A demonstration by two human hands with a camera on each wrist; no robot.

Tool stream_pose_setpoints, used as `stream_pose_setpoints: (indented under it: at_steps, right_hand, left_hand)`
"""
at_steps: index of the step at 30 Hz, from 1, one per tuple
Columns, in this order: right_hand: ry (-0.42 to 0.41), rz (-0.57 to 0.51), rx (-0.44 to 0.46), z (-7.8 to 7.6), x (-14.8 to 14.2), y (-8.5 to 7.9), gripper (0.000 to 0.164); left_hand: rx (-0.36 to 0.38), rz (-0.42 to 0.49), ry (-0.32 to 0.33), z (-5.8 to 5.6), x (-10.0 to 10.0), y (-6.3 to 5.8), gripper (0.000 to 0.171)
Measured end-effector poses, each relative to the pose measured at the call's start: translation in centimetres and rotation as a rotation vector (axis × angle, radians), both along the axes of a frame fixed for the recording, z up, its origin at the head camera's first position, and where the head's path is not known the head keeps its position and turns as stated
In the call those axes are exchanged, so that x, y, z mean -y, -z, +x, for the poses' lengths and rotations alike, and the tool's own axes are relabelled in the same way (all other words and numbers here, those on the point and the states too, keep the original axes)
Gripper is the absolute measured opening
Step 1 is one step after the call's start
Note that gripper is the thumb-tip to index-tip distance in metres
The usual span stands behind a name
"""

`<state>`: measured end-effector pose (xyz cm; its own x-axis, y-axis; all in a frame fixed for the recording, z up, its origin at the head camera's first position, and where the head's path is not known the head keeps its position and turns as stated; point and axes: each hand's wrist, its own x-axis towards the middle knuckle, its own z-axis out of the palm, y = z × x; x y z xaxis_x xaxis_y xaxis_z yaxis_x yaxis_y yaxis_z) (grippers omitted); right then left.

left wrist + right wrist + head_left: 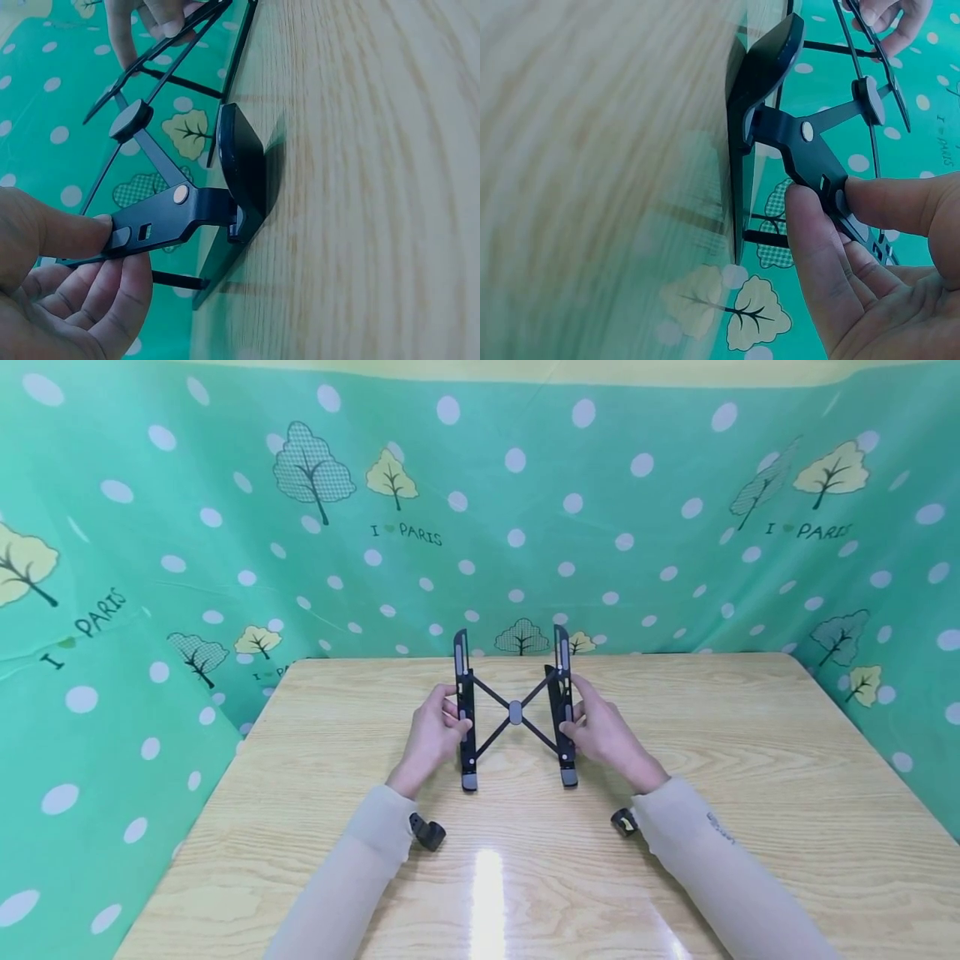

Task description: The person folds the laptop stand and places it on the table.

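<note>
A black folding laptop stand (515, 712) stands unfolded on the wooden table, its two side rails joined by crossed bars with a grey oval hub in the middle. My left hand (435, 732) pinches the left rail between thumb and fingers. On the other side my right hand (600, 727) grips the right rail the same way. In the left wrist view, the thumb of the left hand (75, 277) lies on the rail's top face, fingers beneath. The right wrist view has the right hand (892, 270) holding its rail (810, 161) near the upturned front lip.
The light wood table (300, 877) reaches back to a green dotted curtain (517, 510) printed with trees, which also hangs along both sides. Small black camera mounts (429, 833) sit at the cuffs of both sleeves. Light glares off the table's front part.
</note>
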<state>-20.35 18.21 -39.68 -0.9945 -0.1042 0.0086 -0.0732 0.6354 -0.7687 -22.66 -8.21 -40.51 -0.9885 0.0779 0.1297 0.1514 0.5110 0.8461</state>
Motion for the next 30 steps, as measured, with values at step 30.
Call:
stream_pose_setpoints:
  at_steps: [30]
  right_hand:
    - [-0.023,0.034,-0.019,0.2,1.6,-0.4,0.083]
  left_hand:
    - [0.006,0.004,0.051,0.2,-2.0,-0.2,0.056]
